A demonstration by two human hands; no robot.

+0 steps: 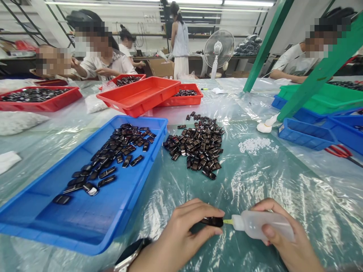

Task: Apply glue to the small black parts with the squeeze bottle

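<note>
Between the thumb and fingers of my left hand (pixel 188 230) is a small black toy car body (pixel 213 221), low over the table. My right hand (pixel 286 230) is wrapped round a translucent white squeeze bottle (pixel 259 224), lying level and pointing left. The bottle's thin yellowish nozzle (pixel 228 221) reaches the right end of the car body; whether it touches cannot be made out. Straight ahead lies a pile of similar black car bodies (pixel 198 145). More of them (pixel 121 151) are scattered in a blue tray (pixel 113 230) to the left.
Small white pieces (pixel 256 145) lie right of the pile. Red trays (pixel 141 94) stand behind it. A green post (pixel 268 49), blue bins (pixel 306 133), a green tray (pixel 320 96) and red-handled pliers (pixel 338 151) are at the right. Several people sit or stand beyond, near a fan (pixel 217 49).
</note>
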